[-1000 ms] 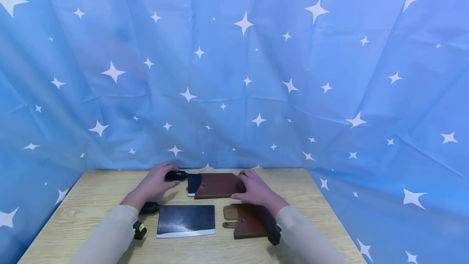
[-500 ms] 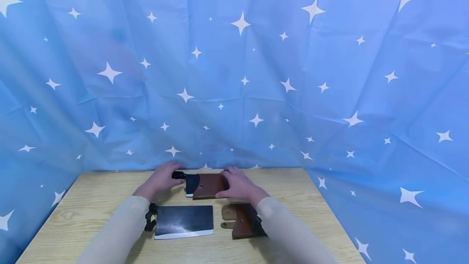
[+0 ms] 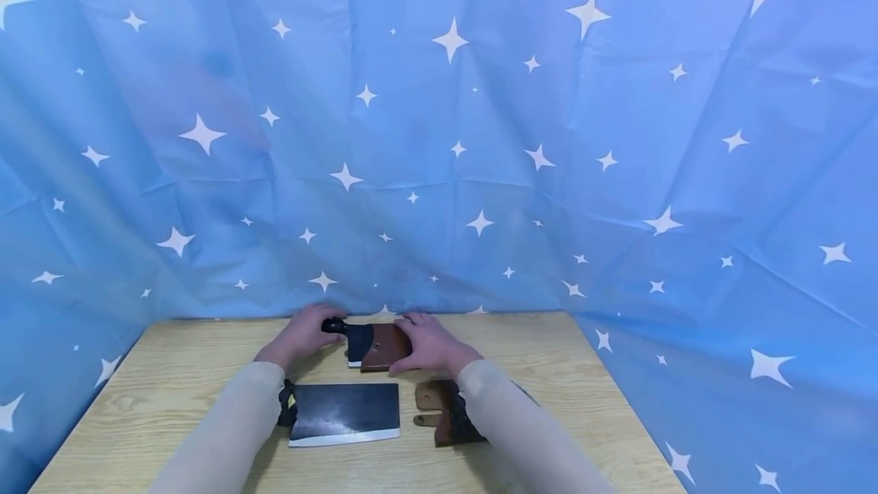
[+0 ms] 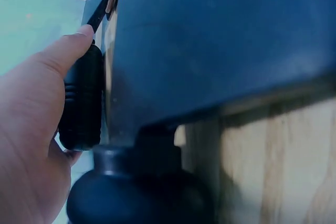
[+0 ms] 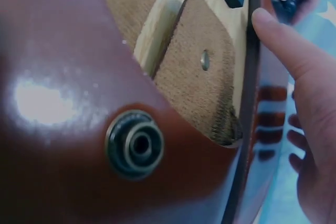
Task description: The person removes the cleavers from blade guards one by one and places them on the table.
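In the head view my left hand [image 3: 305, 332] is at the black handle [image 3: 334, 325] of the farther cleaver [image 3: 360, 344], whose dark blade is partly inside a brown leather sheath [image 3: 386, 348]. The left wrist view shows the thumb along that handle [image 4: 83, 103], with a fingertip beneath it. My right hand [image 3: 432, 345] spans the sheath, thumb at its near edge and fingers at the far edge, hiding its right end. Nearer lies an unsheathed cleaver [image 3: 346, 412], its handle hidden by the left wrist. A second brown leather sheath [image 3: 446, 418] lies partly under the right forearm.
Everything lies on a pale wooden table [image 3: 192, 380]. A blue curtain with white stars [image 3: 439, 174] hangs behind it and at both sides. The second sheath's tan snap straps [image 3: 429, 396] point left, towards the bare blade's end.
My right hand has moved left along the sheath. My left hand has moved slightly right and closed round the handle. The cleaver in the sheath has hardly moved.
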Motion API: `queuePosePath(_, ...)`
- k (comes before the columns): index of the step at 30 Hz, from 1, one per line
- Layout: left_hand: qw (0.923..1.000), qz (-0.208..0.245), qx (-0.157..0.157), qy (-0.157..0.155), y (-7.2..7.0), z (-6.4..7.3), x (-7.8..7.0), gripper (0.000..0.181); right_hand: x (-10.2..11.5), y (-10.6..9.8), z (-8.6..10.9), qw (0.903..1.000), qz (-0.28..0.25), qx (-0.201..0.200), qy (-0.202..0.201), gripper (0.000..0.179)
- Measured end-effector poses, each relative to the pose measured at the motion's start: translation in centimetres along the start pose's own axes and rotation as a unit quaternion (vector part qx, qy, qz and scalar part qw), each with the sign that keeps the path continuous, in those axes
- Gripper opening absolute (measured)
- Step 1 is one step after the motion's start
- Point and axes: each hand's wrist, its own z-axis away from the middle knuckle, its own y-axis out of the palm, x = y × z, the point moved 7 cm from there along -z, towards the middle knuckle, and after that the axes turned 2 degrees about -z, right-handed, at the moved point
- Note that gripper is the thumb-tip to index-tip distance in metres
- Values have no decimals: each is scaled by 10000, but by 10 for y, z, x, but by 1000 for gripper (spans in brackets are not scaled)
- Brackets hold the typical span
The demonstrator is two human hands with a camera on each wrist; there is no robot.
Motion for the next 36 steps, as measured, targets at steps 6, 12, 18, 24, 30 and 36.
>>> queuePosePath(6,9993,313,122,-141,2,-1,0,46,-1,6,-3,9998,-117,181,33,117)
queuePosePath(12,9986,341,267,-302,9,-2,6,47,-10,16,-5,9995,-244,170,46,119)
queuePosePath(18,9990,231,99,-361,13,-4,11,37,-14,21,-6,9996,-258,117,35,119)
queuePosePath(24,9991,251,36,-335,13,-5,9,29,-15,20,-5,9998,-198,45,54,117)
queuePosePath(30,9986,212,144,-453,10,-6,5,24,-14,18,-5,9999,-108,-24,113,114)
queuePosePath(36,9996,132,38,-249,8,-7,2,28,-10,10,-1,9998,-89,-164,27,115)
